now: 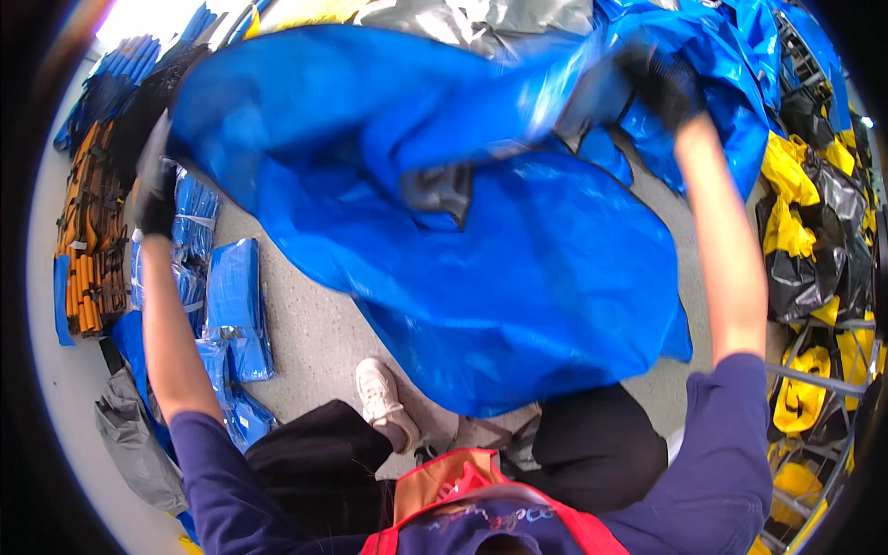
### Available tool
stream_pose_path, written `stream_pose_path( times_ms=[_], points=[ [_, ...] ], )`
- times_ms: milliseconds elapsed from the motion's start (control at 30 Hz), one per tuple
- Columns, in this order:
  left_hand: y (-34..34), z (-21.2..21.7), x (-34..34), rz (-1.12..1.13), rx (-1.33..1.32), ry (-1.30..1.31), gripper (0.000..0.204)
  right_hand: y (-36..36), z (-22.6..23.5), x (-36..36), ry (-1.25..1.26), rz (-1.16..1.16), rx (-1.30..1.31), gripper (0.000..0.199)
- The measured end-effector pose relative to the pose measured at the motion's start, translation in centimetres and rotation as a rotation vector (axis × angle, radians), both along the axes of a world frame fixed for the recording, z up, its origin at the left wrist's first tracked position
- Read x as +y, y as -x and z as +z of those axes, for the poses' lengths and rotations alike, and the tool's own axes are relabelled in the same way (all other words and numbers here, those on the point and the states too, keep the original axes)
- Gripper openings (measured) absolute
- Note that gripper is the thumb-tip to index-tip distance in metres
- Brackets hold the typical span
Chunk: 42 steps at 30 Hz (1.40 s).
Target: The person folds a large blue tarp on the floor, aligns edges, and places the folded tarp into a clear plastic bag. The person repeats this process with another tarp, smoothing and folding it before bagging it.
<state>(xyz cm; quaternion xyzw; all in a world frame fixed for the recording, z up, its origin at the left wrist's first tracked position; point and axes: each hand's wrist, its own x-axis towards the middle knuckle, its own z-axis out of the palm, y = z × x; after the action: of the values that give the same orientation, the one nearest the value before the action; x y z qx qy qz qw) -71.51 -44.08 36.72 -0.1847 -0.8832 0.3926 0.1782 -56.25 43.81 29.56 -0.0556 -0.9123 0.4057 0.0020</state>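
A large blue tarpaulin sheet with dark edging hangs spread out before me, sagging in folds between my raised arms. At its far right part, my right hand, in a black glove and smeared by motion, is closed on the bunched material. My left hand, also black-gloved, is closed at the sheet's left side, where a greyish strip rises from it; the fingers are partly hidden. Near the middle of the sheet a grey piece shows in an opening. The sheet's lower edge hangs over my lap.
Folded blue packs in clear plastic lie on the floor to the left. Beyond them stand bundled orange-brown strips. Yellow and black sheets hang on a metal rack at the right. More blue sheeting is heaped at the far right.
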Motion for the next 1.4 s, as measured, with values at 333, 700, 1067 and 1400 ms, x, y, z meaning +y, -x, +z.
stream_pose_path(
  times_ms=[333,700,1067,1400],
  points=[
    [-10.8,-28.1,19.9,-0.094,0.883,2.655,0.058,1.3,1.5,-5.7,-0.173,0.326,0.011,0.080],
    [-15.4,-34.4,38.9,-0.275,0.996,2.756,0.051,0.8,-22.0,-24.8,-0.910,0.324,0.138,0.078],
    [-16.7,-34.0,36.0,-0.605,0.870,3.009,0.050,0.1,18.5,-16.9,-0.192,0.228,0.465,0.033],
    [-6.5,-29.8,28.8,-0.490,0.667,3.366,0.050,-14.4,57.6,-3.2,0.611,-0.147,0.825,0.058]
  ],
)
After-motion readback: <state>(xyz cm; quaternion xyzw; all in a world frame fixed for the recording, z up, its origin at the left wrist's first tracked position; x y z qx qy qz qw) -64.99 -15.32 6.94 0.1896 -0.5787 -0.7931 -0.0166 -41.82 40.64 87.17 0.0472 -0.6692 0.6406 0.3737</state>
